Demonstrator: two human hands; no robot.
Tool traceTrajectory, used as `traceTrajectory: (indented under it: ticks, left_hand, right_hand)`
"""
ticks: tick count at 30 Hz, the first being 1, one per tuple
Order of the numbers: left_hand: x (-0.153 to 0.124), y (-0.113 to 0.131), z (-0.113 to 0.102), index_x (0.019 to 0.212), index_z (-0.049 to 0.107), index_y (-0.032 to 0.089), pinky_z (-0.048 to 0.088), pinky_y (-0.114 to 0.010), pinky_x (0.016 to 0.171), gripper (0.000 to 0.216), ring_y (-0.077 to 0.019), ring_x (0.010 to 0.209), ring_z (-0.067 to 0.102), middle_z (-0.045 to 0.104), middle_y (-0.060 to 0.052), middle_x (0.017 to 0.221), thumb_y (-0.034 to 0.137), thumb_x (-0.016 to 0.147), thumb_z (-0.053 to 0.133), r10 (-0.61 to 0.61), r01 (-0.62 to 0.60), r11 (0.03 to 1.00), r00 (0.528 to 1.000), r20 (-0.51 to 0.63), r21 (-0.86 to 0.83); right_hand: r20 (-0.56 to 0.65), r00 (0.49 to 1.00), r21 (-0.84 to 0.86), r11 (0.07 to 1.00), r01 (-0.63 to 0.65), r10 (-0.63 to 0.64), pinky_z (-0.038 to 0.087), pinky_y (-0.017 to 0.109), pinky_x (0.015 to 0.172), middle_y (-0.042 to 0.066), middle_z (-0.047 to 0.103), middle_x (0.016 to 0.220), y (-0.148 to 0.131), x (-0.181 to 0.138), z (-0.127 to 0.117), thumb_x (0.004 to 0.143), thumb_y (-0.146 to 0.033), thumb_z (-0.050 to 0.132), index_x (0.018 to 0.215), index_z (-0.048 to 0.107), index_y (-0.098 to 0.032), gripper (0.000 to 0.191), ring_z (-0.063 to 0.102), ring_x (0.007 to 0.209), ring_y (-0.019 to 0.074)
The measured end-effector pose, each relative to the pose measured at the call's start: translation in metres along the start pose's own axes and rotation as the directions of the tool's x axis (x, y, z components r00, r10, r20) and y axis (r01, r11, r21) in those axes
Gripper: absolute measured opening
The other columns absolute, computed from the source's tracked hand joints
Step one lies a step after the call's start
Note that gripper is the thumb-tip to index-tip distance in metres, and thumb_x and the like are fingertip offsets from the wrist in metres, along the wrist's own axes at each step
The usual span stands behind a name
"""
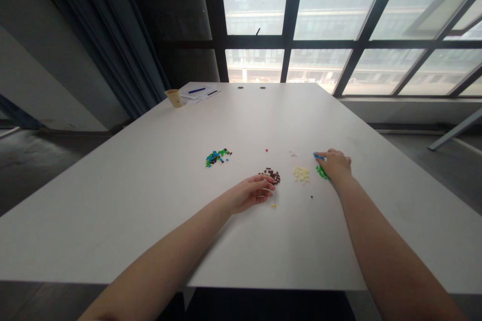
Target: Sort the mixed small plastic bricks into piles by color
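Note:
My left hand [253, 193] hovers with loosely curved fingers over the near-left side of a pile of small dark brown bricks [275, 178]; nothing shows in it. My right hand [336, 164] reaches to the right, thumb and fingertips at small blue bricks [319, 156]. It seems to pinch one of them, though the fingers partly cover the spot. Small green bricks [322, 172] lie beneath that hand, some hidden by it. Between the hands is a pile of pale yellow bricks [302, 175]. Farther left, a mixed heap [215, 157] holds blue, green and brown bricks.
Single small pieces lie around: a red one [266, 150], a black one [312, 196], yellow ones [273, 206] and whitish ones [292, 154]. At the white table's [259, 120] far left stand a tan cup [174, 98] and papers with a blue pen [196, 91]. Windows rise behind.

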State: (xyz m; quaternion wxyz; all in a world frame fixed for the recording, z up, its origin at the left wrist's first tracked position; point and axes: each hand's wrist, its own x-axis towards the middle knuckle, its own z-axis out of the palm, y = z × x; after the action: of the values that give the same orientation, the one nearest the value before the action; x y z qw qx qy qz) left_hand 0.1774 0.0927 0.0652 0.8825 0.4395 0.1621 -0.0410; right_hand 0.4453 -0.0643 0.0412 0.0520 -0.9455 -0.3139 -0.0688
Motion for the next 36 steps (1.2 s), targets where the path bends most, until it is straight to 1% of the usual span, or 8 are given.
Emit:
traceTrajectory:
  ticks: [7,11,14,17,19,26,32,36]
  left_hand:
    - [-0.002,0.001,0.005,0.088,0.063,0.016,0.040,-0.022,0.068,0.023,-0.0085,0.070,0.058,0.062,-0.004,0.084,0.025,0.068,0.070,0.004,-0.004,1.000,1.000,-0.024,0.012]
    - [-0.002,0.016,-0.011,0.086,0.062,0.017,0.040,-0.021,0.065,0.026,-0.0085,0.069,0.056,0.062,-0.003,0.082,0.028,0.064,0.071,0.171,-0.148,0.982,0.963,-0.210,0.119]
    - [-0.004,0.036,-0.047,0.086,0.062,0.018,0.041,-0.025,0.065,0.025,-0.0124,0.072,0.055,0.062,-0.004,0.085,0.035,0.067,0.064,0.451,-0.216,0.842,0.784,-0.426,0.494]
    - [-0.009,0.051,-0.086,0.084,0.066,0.020,0.040,-0.034,0.076,0.018,-0.0200,0.083,0.053,0.061,-0.007,0.089,0.029,0.073,0.055,0.757,0.061,0.445,0.507,-0.411,0.894]
    - [-0.012,0.055,-0.102,0.087,0.068,0.021,0.036,-0.038,0.079,0.021,-0.0258,0.094,0.049,0.059,-0.010,0.095,0.025,0.076,0.051,0.822,0.274,0.224,0.462,-0.333,0.935]
    - [-0.001,0.041,-0.096,0.094,0.069,0.025,0.032,-0.041,0.078,0.025,-0.0292,0.104,0.043,0.056,-0.009,0.109,0.034,0.078,0.050,0.792,0.462,-0.089,0.570,-0.219,0.882]
    - [0.001,0.041,-0.094,0.083,0.068,0.022,0.031,-0.041,0.078,0.019,-0.0280,0.102,0.045,0.060,-0.009,0.103,0.029,0.078,0.050,0.784,0.443,-0.079,0.581,-0.219,0.893]
    - [0.004,0.041,-0.089,0.082,0.065,0.020,0.033,-0.038,0.082,0.016,-0.0247,0.098,0.049,0.063,-0.008,0.097,0.026,0.076,0.052,0.787,0.266,0.038,0.586,-0.193,0.963]
  right_hand:
    - [-0.075,0.997,0.106,0.994,-0.007,0.015,0.033,0.035,0.072,0.008,0.060,0.093,0.003,0.002,-0.001,0.083,-0.036,0.043,0.105,0.065,-0.029,0.033,0.052,0.091,0.0237]
    - [-0.259,0.965,0.322,0.946,0.036,0.052,0.033,0.029,0.064,0.005,0.058,0.071,0.004,-0.004,-0.012,0.081,-0.038,0.041,0.083,0.068,-0.017,0.034,0.051,0.071,0.0176]
    - [-0.280,0.958,0.462,0.883,0.078,0.062,0.029,0.026,0.055,0.000,0.044,0.052,-0.005,-0.017,-0.026,0.080,-0.043,0.041,0.056,0.053,-0.018,0.037,0.041,0.054,0.0127]
    - [-0.251,0.968,0.518,0.842,0.149,-0.016,0.024,0.025,0.050,-0.004,0.028,0.045,-0.021,-0.032,-0.037,0.080,-0.044,0.041,0.048,0.034,-0.020,0.041,0.029,0.047,0.0099]
    - [-0.263,0.960,0.521,0.823,0.228,-0.100,0.023,0.024,0.050,-0.005,0.025,0.046,-0.032,-0.040,-0.041,0.080,-0.043,0.042,0.049,0.028,-0.020,0.041,0.027,0.047,0.0091]
    - [-0.239,0.910,0.493,0.765,0.414,-0.338,0.024,0.024,0.051,-0.003,0.036,0.048,-0.061,-0.054,-0.036,0.081,-0.039,0.041,0.050,0.028,-0.020,0.038,0.031,0.049,0.0097]
    - [-0.199,0.877,0.509,0.719,0.473,-0.436,0.026,0.024,0.053,-0.002,0.040,0.051,-0.078,-0.064,-0.031,0.081,-0.036,0.041,0.052,0.030,-0.020,0.035,0.034,0.051,0.0103]
    - [-0.174,0.867,0.525,0.701,0.482,-0.467,0.026,0.023,0.054,-0.002,0.039,0.052,-0.082,-0.067,-0.033,0.082,-0.035,0.041,0.052,0.030,-0.020,0.035,0.035,0.052,0.0102]
